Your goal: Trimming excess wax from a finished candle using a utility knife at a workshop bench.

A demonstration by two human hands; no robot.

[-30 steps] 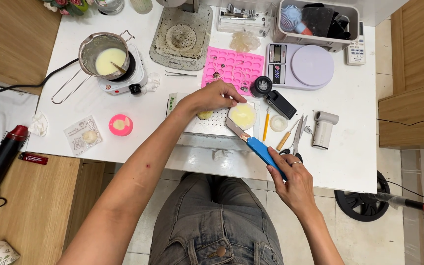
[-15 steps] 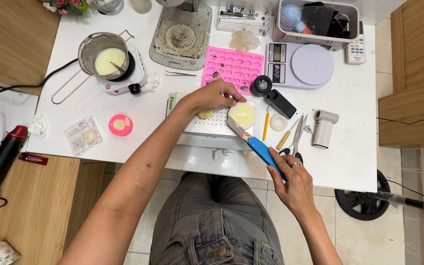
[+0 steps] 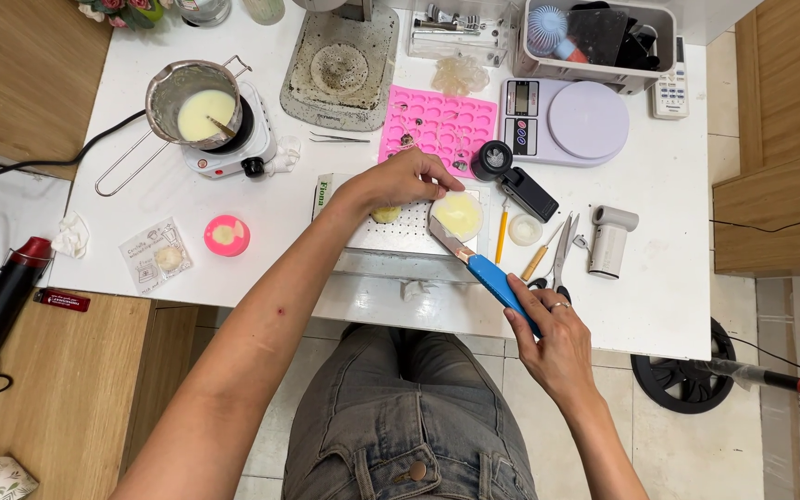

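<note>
Wax disc (image 3: 457, 215), round and pale yellow, lies on a white board with little holes (image 3: 400, 233) in the middle of the white tabletop (image 3: 270, 222). The left hand (image 3: 398, 181) rests on the board, and its fingers (image 3: 444, 185) are bent down, touching the far left edge of the disc. The right hand (image 3: 557, 347) is near the front edge of the tabletop. Its fingers are wrapped tight around the blue handle of a scraper knife (image 3: 485, 270). The knife's metal blade points up and left, and its tip sits at the near left edge of the disc. So the disc lies between the left fingers and the blade.

Just left of the disc, a smaller yellow lump (image 3: 386, 216) sits on the board under the left hand. A pink mold tray (image 3: 446, 120) lies just past the hand. Far left, a metal pot of pale liquid (image 3: 198, 104) stands on a small hot plate. A pink cup (image 3: 227, 235) sits to the left of the board. Scissors (image 3: 562, 252) lie to the right.
</note>
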